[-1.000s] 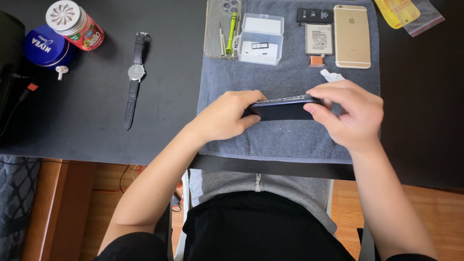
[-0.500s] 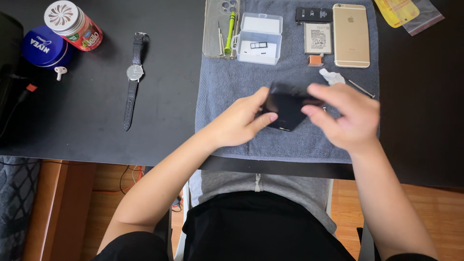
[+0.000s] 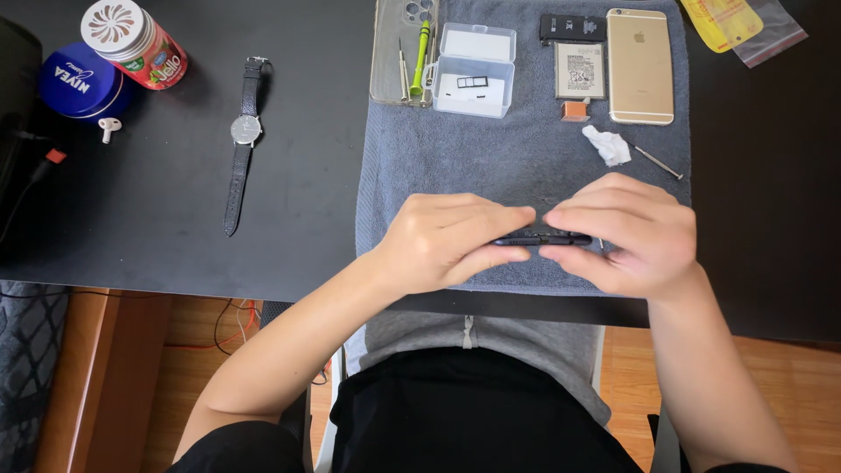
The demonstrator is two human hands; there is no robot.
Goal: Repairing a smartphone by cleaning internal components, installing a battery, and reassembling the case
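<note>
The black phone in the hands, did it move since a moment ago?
Yes. Both hands, left and right, kept hold of the black phone and turned it: half a second ago its broad face showed, now it is edge-on between the fingertips again. The watch, gold phone and towel stayed where they were.
</note>
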